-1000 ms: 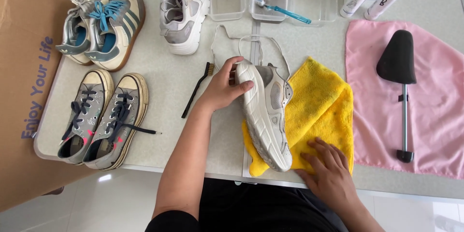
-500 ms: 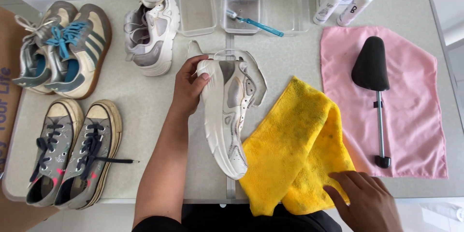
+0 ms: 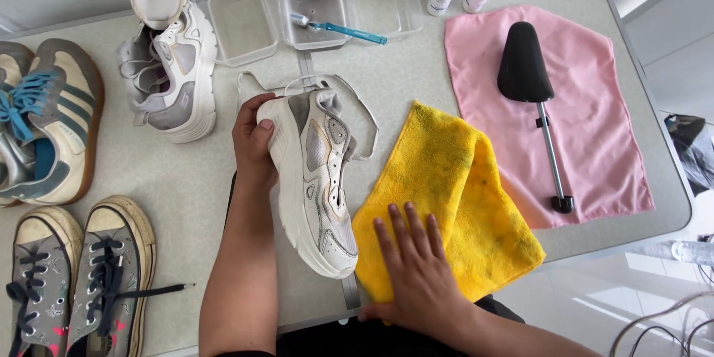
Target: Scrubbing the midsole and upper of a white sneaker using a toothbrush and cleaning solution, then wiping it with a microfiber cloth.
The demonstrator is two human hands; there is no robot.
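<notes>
Two pairs of worn sneakers at far left of the counter (image 3: 416,82) — blue-laced pair (image 3: 44,130) above, grey canvas pair (image 3: 78,279) below. Next, a lone white sneaker (image 3: 172,74) lying by clear trays (image 3: 312,4). Left hand (image 3: 254,145), fingers wrapped around the heel of a second white shoe (image 3: 316,178), tipped on its side, toe toward the body. Right hand (image 3: 416,271) flat, fingers spread, pressing the near corner of the yellow cloth (image 3: 461,193) just beside the shoe — gripping nothing. Farther right, black shoe tree (image 3: 532,97) on pink cloth (image 3: 595,134).
</notes>
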